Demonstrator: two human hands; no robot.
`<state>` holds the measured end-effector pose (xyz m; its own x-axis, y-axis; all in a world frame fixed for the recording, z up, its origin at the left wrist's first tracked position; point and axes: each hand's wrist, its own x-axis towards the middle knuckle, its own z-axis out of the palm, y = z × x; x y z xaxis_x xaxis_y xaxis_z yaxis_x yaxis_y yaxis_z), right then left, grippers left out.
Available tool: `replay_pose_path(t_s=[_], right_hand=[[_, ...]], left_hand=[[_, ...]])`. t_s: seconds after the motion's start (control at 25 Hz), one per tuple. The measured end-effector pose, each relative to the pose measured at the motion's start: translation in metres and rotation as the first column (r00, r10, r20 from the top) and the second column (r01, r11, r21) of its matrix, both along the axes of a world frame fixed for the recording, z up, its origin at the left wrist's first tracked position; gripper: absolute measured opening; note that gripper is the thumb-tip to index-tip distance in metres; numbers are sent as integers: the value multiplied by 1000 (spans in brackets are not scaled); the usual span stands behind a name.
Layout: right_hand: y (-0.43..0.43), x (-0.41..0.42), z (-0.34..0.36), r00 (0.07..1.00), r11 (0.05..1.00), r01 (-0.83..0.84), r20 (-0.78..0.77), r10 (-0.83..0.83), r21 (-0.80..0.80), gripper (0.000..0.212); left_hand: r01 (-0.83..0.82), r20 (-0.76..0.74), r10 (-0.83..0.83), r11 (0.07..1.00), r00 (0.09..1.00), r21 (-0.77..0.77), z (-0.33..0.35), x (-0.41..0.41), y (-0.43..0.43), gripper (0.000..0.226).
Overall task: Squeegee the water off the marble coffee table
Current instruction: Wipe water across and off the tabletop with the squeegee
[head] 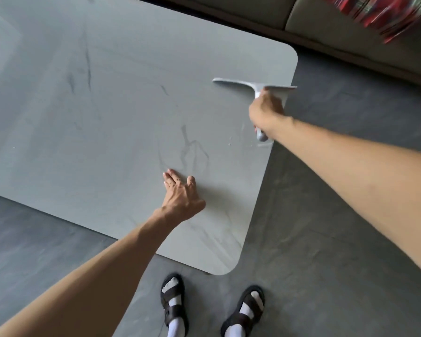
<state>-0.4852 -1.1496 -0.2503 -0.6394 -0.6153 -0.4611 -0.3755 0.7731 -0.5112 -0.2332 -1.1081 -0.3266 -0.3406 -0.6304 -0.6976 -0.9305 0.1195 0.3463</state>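
Observation:
A pale grey marble coffee table [112, 98] with dark veins fills the upper left of the view. My right hand [265, 110] grips the handle of a white squeegee [243, 84], whose blade lies across the table near its right edge. A few small water drops [229, 144] sit on the marble just below that hand. My left hand [181, 194] rests flat on the tabletop near the front corner, fingers straight and spread.
A beige sofa [350, 27] runs along the far right, with a red patterned cloth [384, 13] on it. Dark grey floor [326, 215] surrounds the table. My sandalled feet [212, 310] stand just off the table's rounded near corner.

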Motion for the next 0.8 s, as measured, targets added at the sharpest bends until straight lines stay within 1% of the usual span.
replay_pose_path(t_s=[0.04, 0.08, 0.12, 0.16, 0.24, 0.36, 0.48, 0.6, 0.64, 0.72, 0.8], right_hand=[[14, 10, -7, 997, 998, -63, -45, 63, -3, 39], [34, 16, -11, 981, 985, -175, -86, 174, -2, 39], [55, 19, -17, 948, 955, -297, -113, 296, 9, 40], [79, 16, -17, 920, 929, -370, -132, 368, 10, 41], [122, 1, -17, 883, 897, -441, -168, 438, 16, 45], [174, -18, -11, 830, 862, -490, -232, 507, 129, 48], [210, -38, 5, 854, 885, -406, -249, 457, 230, 47], [222, -55, 24, 885, 897, -324, -237, 400, 302, 43], [215, -60, 28, 899, 911, -293, -240, 365, 289, 41], [180, -64, 32, 940, 956, -224, -218, 264, 191, 30], [130, -65, 26, 990, 993, -98, -93, 103, 60, 27]], left_hand=[[1, 0, -1, 1000, 1000, 1, 1, -1, 1, 42], [0, 2, 0, 1000, 1000, 2, 2, -1, 1, 42], [0, 6, 0, 1000, 1000, 4, 3, -1, 1, 42], [4, 12, -4, 1000, 1000, 4, 4, -2, 1, 42], [22, 23, -22, 1000, 1000, -3, 5, -3, 2, 42], [47, 37, -46, 999, 998, -12, 7, -2, 5, 40], [43, 72, -43, 999, 996, -1, 12, -7, 4, 44], [10, 87, -9, 1000, 996, -17, 16, -10, 3, 50], [14, 77, -11, 999, 997, -39, 15, -7, 6, 50], [36, 59, -33, 998, 998, -53, 12, 1, 16, 48], [67, 58, -65, 997, 996, -24, 8, 5, 24, 46]])
